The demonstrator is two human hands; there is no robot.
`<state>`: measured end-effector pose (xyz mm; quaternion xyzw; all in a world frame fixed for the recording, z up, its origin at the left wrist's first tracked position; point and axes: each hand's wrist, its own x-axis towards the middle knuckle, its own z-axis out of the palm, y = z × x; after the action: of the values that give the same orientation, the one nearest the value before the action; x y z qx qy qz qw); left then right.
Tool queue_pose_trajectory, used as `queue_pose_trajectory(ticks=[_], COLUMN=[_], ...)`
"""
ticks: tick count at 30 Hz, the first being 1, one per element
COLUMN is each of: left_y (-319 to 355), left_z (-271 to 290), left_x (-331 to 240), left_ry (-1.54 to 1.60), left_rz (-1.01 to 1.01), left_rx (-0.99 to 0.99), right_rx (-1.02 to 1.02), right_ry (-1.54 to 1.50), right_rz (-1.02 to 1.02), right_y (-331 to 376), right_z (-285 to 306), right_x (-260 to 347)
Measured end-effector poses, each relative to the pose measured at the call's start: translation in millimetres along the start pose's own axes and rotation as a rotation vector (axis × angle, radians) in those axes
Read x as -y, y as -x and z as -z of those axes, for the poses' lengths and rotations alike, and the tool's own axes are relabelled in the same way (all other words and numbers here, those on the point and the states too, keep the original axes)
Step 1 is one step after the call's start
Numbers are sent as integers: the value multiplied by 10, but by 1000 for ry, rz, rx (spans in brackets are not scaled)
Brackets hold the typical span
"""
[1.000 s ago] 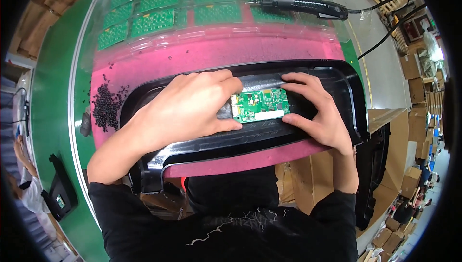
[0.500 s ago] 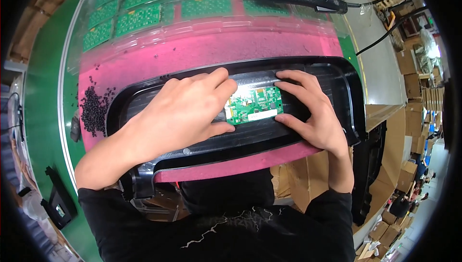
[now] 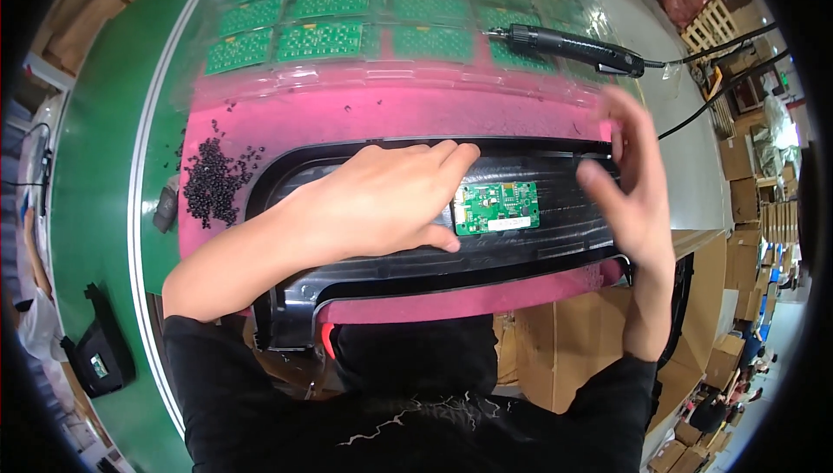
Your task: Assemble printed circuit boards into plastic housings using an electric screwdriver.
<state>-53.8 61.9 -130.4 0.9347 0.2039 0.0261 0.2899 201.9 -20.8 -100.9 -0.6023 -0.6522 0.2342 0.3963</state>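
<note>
A green circuit board (image 3: 496,210) with a white label strip lies inside a long black plastic housing (image 3: 399,272). My left hand (image 3: 395,200) rests over the housing at the board's left end. Its thumb is below the board's corner and its fingers are above, spread apart; whether they press on the board is hidden. Over the housing's right end, my right hand (image 3: 638,182) is raised off the board, fingers apart, slightly blurred and with nothing in it. Beyond it lies a black electric screwdriver (image 3: 573,48), its bit pointing left.
Clear plastic trays (image 3: 408,74) of green circuit boards cover the far side. A heap of small black screws (image 3: 213,182) sits on the pink mat (image 3: 295,113), left of the housing. Another black part (image 3: 100,351) lies at lower left. Cardboard boxes (image 3: 573,343) stand at lower right.
My right hand has let go of the board's right end and moved up and to the right. My left hand stays at the board's left end. The whole view has shifted.
</note>
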Motion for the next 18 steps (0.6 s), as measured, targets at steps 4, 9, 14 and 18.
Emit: queue_pose_trajectory(ticks=[4, 9, 14, 18], left_y=[-14, -43, -57, -24], left_z=[97, 58, 45, 110], left_x=[-78, -36, 25, 29], left_ry=[10, 11, 7, 68], left_rz=[109, 88, 103, 101], left_rx=[51, 1, -28, -176], right_rx=[-50, 96, -173, -179], right_ry=[176, 240, -161, -534], right_rz=[-35, -492, -291, 108], right_y=[-734, -1264, -1089, -782], right_z=[28, -14, -205, -302], right_x=[-277, -525, -378, 162])
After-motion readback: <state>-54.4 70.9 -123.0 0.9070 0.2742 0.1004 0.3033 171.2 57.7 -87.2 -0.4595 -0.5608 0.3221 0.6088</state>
